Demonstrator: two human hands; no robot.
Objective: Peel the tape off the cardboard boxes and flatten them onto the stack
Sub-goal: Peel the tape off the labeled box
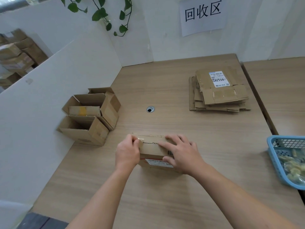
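Note:
A small closed cardboard box (152, 150) lies on the wooden table in front of me, with a shipping label on its near side. My left hand (127, 152) pinches the end of the clear tape (140, 139) at the box's top left corner. My right hand (181, 152) lies flat on the right part of the box top, fingers spread, pressing it down. A stack of flattened boxes (219, 95) lies at the far right of the table, its top sheet bearing a white label.
Three open, empty boxes (92, 113) stand at the left against the white partition (49, 100). A blue basket (287, 159) holding crumpled tape sits at the right edge. A cable hole (150, 109) is mid-table. Behind are a wall sign and hanging plant.

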